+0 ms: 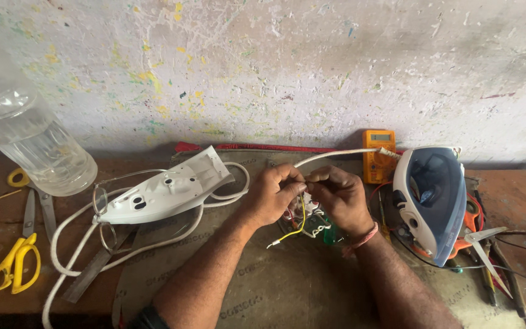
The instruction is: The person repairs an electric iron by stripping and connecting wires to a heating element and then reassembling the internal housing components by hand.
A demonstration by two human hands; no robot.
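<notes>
Both forearms nearest, left hand (270, 194) and right hand (340, 196) meeting left of the blue iron (431, 201). Fingers of each pinched shut on the white cord (336, 156), yellow wire (293, 230) dangling below.

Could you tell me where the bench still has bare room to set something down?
Bare mat lies between the forearms, below the left hand and right hand. It is crowded right of the blue iron housing, among the tools, and left around the white cord.
</notes>
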